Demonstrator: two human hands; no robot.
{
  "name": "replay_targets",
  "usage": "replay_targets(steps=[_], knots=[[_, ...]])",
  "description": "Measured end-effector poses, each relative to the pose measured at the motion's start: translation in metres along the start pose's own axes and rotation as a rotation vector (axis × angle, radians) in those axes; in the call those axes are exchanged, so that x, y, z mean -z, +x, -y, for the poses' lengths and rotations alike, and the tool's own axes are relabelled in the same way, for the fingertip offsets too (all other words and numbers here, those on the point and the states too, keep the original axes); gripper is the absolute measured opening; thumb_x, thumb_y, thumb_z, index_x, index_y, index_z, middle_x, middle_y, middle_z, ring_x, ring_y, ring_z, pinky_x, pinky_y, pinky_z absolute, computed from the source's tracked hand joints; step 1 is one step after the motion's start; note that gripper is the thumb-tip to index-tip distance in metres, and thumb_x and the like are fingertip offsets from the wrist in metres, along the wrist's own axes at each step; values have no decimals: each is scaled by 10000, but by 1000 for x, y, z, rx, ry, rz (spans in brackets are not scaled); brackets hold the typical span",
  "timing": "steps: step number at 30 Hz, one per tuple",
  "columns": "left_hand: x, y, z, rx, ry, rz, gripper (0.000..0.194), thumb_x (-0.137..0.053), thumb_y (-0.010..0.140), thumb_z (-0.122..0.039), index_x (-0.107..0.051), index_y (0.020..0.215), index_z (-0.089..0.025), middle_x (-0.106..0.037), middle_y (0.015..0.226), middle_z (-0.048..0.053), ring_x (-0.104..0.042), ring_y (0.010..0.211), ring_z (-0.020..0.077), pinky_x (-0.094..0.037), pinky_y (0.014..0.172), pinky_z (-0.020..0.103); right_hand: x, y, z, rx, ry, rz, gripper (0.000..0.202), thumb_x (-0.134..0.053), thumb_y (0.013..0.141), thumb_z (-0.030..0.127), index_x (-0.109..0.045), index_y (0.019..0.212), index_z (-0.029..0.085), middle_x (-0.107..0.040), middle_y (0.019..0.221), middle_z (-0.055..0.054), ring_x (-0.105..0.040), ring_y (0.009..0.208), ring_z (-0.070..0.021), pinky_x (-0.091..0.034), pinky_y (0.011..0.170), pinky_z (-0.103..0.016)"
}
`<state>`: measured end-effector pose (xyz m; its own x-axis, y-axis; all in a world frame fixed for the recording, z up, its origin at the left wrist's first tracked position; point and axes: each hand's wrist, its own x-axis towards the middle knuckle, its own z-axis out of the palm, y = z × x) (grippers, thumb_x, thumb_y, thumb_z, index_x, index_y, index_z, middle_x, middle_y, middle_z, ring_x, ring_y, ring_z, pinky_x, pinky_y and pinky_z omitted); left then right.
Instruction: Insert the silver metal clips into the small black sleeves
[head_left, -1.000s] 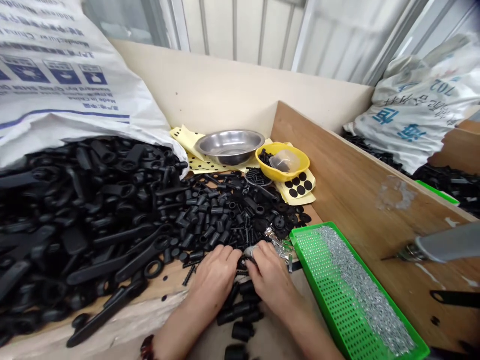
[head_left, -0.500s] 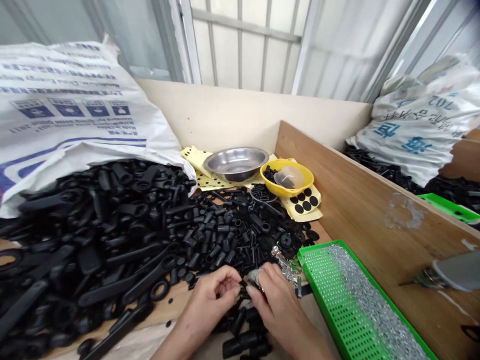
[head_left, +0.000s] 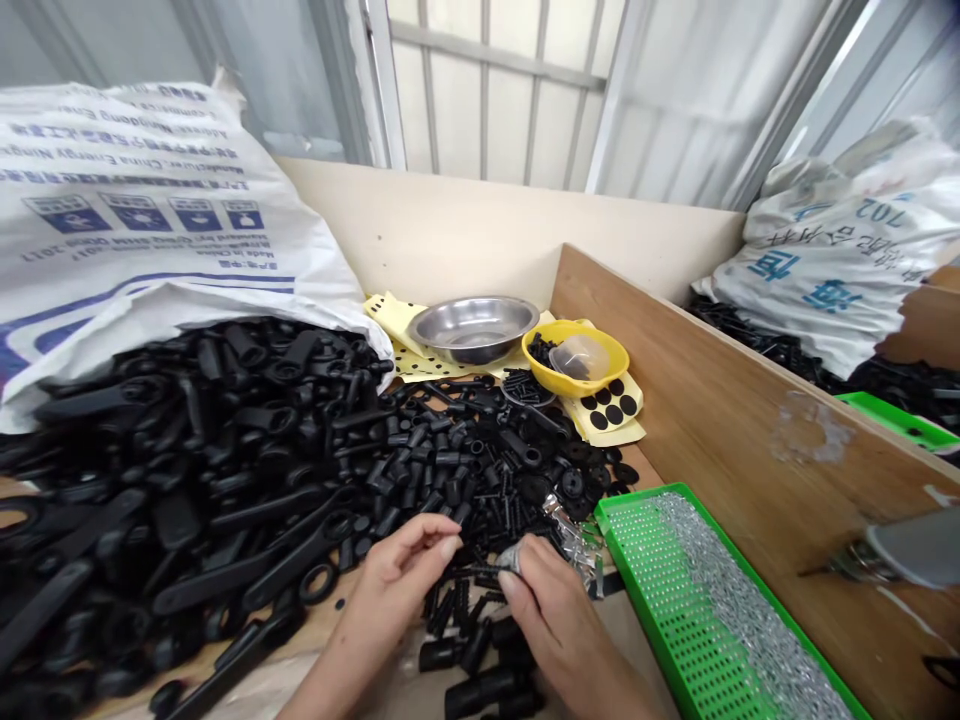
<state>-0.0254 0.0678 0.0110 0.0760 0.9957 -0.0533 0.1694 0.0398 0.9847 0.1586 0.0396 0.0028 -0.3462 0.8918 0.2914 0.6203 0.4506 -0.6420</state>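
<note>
My left hand (head_left: 409, 575) hovers by the near edge of the black parts pile, thumb and fingertips pressed together; whatever they hold, if anything, is too small to make out. To its right, my right hand (head_left: 551, 610) has its fingers closed, with grey wrapping (head_left: 511, 557) showing at the fingertips; I cannot make out what is gripped. Short black screw-like pieces (head_left: 465, 600) lie between the hands. Thicker black cylinders (head_left: 491, 690) rest below them. Small shiny metal pieces (head_left: 574, 535) lie just beyond my right hand.
A white sack (head_left: 150, 210) spills black handles (head_left: 225, 430) at left. Behind are a steel bowl (head_left: 476, 325) and yellow basin (head_left: 574, 385). At right, a green tray (head_left: 645, 590) of metal bits lies beside a wooden divider (head_left: 720, 400), near a grey tool (head_left: 915, 545).
My left hand has moved left, away from my right hand, uncovering black pieces between them. My right hand has shifted slightly and stays closed.
</note>
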Motion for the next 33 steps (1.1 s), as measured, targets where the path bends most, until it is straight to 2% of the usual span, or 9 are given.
replay_targets(steps=[2, 4, 7, 10, 15, 20, 25, 29, 33], knots=[[1, -1, -2, -14, 37, 12, 182, -618, 718, -318, -662, 841, -192, -630, 712, -4, -555, 667, 159, -428, 607, 227, 0, 0, 1, 12, 9, -50, 180, -329, 934, 199, -394, 767, 210, -503, 785, -8, -491, 754, -160, -395, 690, -286], [-4, -4, -3, -31, 89, 77, 175, -629, 713, -312, -679, 831, -192, -631, 695, -5, -558, 649, 163, -429, 597, 227, -1, -1, 1, 17, 28, -94, 178, -326, 935, 207, -405, 776, 211, -507, 779, -10, -498, 738, -160, -395, 669, -279], [-19, -11, -3, -5, 73, 132, 172, -605, 724, -322, -664, 671, -169, -590, 598, -14, -524, 578, 146, -406, 548, 216, -4, -2, 0, 46, 11, -122, 185, -312, 936, 202, -423, 788, 204, -509, 771, -20, -496, 720, -161, -387, 635, -274], [-34, -15, -3, 29, 19, 81, 261, -562, 746, -341, -571, 551, -168, -491, 503, -42, -460, 503, 118, -366, 487, 201, -9, -2, -4, 144, -159, -171, 203, -298, 928, 193, -454, 798, 189, -517, 765, -42, -482, 710, -182, -371, 632, -296], [-43, -14, -3, 42, -27, 79, 166, -535, 747, -324, -559, 686, -172, -520, 555, -37, -510, 526, 127, -409, 493, 204, -12, -1, -5, 248, -393, -243, 268, -268, 916, 177, -482, 755, 191, -530, 712, -48, -459, 653, -199, -341, 616, -323], [-30, -16, -4, 2, 50, 75, 110, -561, 732, -265, -586, 680, -172, -507, 538, -49, -485, 499, 112, -387, 485, 193, -4, 0, -1, 220, -278, -263, 256, -271, 933, 227, -495, 813, 199, -559, 741, -49, -516, 685, -200, -375, 591, -306], [-20, -24, -4, -239, 456, 95, 139, -512, 786, -199, -610, 689, -184, -556, 569, -35, -530, 528, 119, -395, 517, 191, 3, 1, 6, 239, -247, -318, 300, -232, 948, 221, -487, 789, 220, -560, 686, -32, -546, 643, -183, -399, 566, -291], [-17, -28, 0, -291, 594, 95, 152, -487, 822, -182, -600, 721, -195, -594, 589, -27, -570, 538, 121, -430, 525, 184, 2, 3, 7, 307, -311, -289, 312, -224, 951, 224, -495, 798, 206, -565, 659, -30, -552, 621, -185, -397, 545, -296], [8, -28, 6, -402, 776, 94, 164, -460, 854, -253, -616, 887, -213, -669, 766, 21, -634, 680, 158, -494, 633, 225, -1, 2, 4, 304, -340, -297, 317, -227, 946, 208, -511, 806, 204, -575, 663, -37, -560, 629, -192, -417, 569, -310]])
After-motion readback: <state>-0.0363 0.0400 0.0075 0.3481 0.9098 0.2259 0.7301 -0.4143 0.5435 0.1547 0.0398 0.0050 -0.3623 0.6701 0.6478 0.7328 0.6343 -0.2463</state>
